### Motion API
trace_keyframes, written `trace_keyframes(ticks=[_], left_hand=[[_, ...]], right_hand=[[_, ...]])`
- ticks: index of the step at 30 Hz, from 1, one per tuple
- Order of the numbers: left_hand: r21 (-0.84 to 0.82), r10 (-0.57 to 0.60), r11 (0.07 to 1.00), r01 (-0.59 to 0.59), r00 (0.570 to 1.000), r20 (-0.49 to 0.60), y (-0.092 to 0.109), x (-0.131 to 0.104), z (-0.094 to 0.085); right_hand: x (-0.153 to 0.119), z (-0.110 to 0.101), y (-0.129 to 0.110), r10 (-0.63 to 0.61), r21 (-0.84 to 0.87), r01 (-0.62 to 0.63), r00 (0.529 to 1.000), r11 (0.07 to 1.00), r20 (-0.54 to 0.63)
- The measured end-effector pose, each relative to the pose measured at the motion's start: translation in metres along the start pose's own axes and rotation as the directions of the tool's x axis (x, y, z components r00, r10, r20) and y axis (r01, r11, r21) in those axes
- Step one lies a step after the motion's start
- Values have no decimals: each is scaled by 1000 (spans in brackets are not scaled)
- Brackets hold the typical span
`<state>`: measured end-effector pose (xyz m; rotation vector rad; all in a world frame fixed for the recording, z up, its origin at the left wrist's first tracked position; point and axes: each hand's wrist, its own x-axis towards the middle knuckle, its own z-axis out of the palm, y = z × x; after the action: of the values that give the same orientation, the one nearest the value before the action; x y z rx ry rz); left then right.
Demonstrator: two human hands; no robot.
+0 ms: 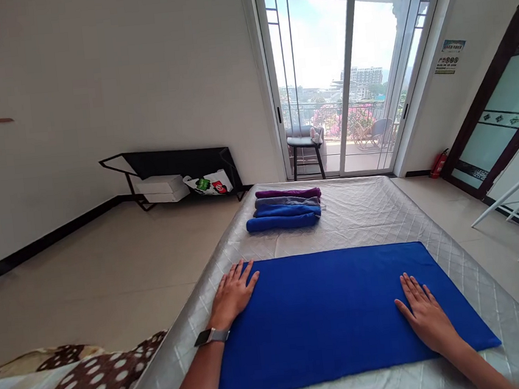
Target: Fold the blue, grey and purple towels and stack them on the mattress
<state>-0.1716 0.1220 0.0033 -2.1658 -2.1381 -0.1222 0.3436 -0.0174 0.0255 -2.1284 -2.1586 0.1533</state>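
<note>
A blue towel (330,316) lies spread flat on the pale quilted mattress (361,203). At the towel's far left corner rests my left hand (234,291), fingers stretched out, with a watch on the wrist. My right hand (424,313) lies flat on the right part of the cloth, fingers extended and thumb apart. Neither hand grips anything. Beyond the towel, several rolled cloths sit side by side: a blue roll (283,221) nearest, another blue and a grey one behind it, and a purple roll (287,194) farthest.
A brown polka-dot cloth (89,382) lies at the lower left. Against the wall stands a black rack (178,162) with white boxes (162,188) beneath. Sliding glass doors (349,76) are at the back; a white-legged stool (512,201) stands at right.
</note>
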Motion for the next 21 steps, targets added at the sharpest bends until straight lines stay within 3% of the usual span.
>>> trace_keyframes(ticks=[3, 6, 9, 11, 14, 16, 18, 21], left_hand=[[7, 3, 1000, -3, 1000, -1, 1, 0, -1], [26, 5, 1000, -5, 1000, -7, 0, 0, 0], [28, 6, 1000, -6, 1000, -23, 0, 0, 0], [13, -1, 1000, 2, 999, -36, 1, 0, 1], [-16, -4, 1000, 3, 998, -58, 1, 0, 2], [-26, -2, 1000, 0, 998, -67, 1, 1, 3], [-24, 5, 1000, -7, 998, -62, 0, 2, 3], [-13, 10, 1000, -11, 999, -42, 0, 2, 3]], right_hand=[[-8, 5, 58, 123, -53, -127, 989, 991, -77], [-17, 8, 103, 164, -109, -181, 975, 977, -147], [-16, -1, 123, 193, -181, -208, 976, 961, -98], [-7, -14, 116, 266, -214, -274, 962, 938, -65], [16, -39, 70, 235, -228, -257, 965, 939, -119], [35, -52, 18, 78, -201, -104, 988, 974, -137], [54, -57, -42, -73, -131, 62, 994, 989, -78], [80, -51, -120, -253, -14, 252, 968, 967, -7]])
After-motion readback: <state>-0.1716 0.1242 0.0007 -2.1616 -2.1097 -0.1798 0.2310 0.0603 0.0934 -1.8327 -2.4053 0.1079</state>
